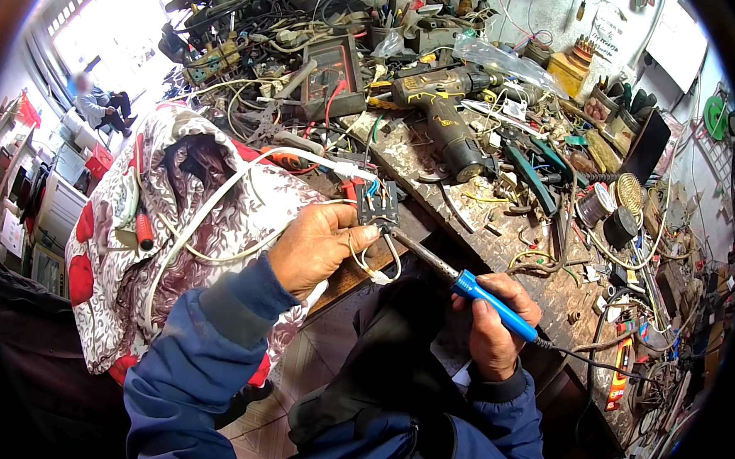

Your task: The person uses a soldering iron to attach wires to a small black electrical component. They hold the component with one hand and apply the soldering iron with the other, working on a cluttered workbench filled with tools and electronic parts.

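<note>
Your L hand (322, 236) has a narrow grip, thumb and fingers pinching the lower L side of a small square black plastic block w/ upright metal pins (376, 202). That block sits approx. mid-view, held up near the front edge of the cluttered, worn wooden desk (486, 244). A thick white cable (216, 193) arches over from the L, its blue-tipped end at the block's upper side. A thin off-white wire loop (379, 275) hangs just below your L thumb.

Your R hand (497, 322) has its grip closed round the blue plastic handle of a soldering iron w/ a long metal shaft (494, 304). The shaft slants up-L to the block's lower edge; can't tell if the tip touches. Its black cord runs off lower R.

On the desk, beyond the iron: a dirty yellow-and-black cordless drill (445, 117), and R of that, green-handled pliers (531, 179), jaws hidden in the clutter. Further R, a dark wire spool w/ pale flanges (594, 206). On your L, white-and-maroon patterned cloth w/ red patches (218, 237) lies heaped, a red-handled screwdriver (143, 231) on it. Upper L bkgd: a seated person (99, 106), well apart from your work.
</note>
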Motion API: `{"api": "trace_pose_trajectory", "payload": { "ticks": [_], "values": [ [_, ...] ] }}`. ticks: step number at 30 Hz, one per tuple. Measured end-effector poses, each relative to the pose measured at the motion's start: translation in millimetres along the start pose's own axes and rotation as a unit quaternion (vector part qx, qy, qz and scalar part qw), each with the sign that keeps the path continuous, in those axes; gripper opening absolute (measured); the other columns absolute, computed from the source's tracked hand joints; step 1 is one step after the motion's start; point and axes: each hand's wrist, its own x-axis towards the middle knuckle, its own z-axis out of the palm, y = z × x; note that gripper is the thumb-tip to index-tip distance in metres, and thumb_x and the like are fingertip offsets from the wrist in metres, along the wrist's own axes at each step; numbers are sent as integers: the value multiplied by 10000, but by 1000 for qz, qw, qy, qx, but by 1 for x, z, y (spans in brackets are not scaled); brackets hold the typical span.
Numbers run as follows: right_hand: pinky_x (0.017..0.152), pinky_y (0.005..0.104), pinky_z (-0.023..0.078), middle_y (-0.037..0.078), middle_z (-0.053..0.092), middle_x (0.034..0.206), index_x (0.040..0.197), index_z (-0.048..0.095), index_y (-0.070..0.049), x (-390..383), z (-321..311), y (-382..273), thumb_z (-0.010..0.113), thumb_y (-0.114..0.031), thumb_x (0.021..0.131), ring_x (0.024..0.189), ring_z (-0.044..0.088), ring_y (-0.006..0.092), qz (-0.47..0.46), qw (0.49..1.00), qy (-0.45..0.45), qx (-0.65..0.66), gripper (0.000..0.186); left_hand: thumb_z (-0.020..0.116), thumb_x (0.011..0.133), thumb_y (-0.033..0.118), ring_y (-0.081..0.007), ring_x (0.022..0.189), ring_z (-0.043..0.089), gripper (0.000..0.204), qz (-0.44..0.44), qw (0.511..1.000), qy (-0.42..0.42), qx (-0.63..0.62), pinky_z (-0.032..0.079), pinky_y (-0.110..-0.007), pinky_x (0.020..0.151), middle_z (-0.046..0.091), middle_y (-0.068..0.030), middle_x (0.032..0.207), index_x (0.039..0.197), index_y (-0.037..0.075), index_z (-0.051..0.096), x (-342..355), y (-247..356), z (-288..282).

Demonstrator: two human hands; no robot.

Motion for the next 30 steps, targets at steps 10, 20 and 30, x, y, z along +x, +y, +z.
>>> {"api": "trace_pose_trajectory", "payload": {
  "ticks": [10,20,30],
  "values": [
    [788,363,599,207,697,1034,1146,697,86,0,1,-2,741,-42,908,850,722,252,-4,1000,2,-3,274,687,1046,128,-78,966,627,258,7,1000,1,-5,529,-264,862,717,-24,1066,1211,-70,697,-1,2,3],
    [790,356,599,205,695,1041,1147,696,86,-1,-1,-1,741,-29,910,856,725,250,8,1000,-4,3,267,678,1046,101,-83,981,636,252,-3,1000,-7,4,540,-271,886,718,-33,1094,1225,-78,686,1,-1,-2],
    [791,361,606,209,698,1038,1157,696,82,-1,-2,1,738,-10,911,859,729,255,6,1000,-1,8,266,663,1051,78,-92,1006,654,250,-1,1000,-13,-8,552,-277,906,725,-44,1114,1240,-85,679,2,0,-1]
  ]
}}
